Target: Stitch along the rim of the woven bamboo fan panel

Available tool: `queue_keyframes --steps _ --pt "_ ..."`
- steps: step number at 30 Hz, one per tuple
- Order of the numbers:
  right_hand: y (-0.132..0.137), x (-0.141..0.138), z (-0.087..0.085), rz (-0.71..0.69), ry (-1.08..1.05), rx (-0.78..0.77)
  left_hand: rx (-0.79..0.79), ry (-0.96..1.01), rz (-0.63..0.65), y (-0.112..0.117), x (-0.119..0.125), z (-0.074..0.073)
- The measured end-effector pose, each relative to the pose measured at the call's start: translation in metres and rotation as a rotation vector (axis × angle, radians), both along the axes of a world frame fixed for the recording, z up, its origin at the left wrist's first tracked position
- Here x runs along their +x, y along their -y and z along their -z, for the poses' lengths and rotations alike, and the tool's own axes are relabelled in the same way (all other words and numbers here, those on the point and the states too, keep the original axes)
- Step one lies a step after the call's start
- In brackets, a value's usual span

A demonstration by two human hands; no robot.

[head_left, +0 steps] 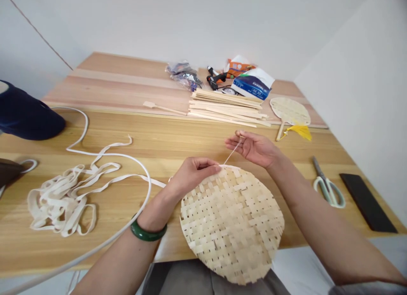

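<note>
A round woven bamboo mat [232, 223] lies tilted against the table edge, its lower rim hanging past the edge. My left hand [193, 175] grips its upper rim, fingers curled over the weave. My right hand [254, 148] is raised just above the mat, pinching a thin pale strand [233, 152] between thumb and fingers. That strand runs down to the rim near my left fingertips. A green bangle [148, 231] circles my left wrist. A white cord [140, 168] and a heap of cream cloth tape [60, 201] lie left of the mat.
A stack of bamboo strips [227, 108] and a finished woven fan [290, 111] with a yellow tassel lie beyond my hands. Scissors [329, 189] and a dark phone [367, 201] sit to the right. A glue gun [216, 78], packets and a dark cloth item are farther off.
</note>
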State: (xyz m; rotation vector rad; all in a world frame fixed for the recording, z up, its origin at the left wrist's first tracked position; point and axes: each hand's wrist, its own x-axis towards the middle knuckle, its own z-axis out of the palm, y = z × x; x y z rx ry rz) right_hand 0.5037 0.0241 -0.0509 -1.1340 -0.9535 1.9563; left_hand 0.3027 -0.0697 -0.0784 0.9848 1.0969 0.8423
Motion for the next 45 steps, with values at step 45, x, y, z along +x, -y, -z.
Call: queue_keyframes --steps 45 --pt "0.015 -0.001 0.025 0.172 0.089 0.248 0.153 -0.421 -0.115 -0.010 -0.005 0.016"
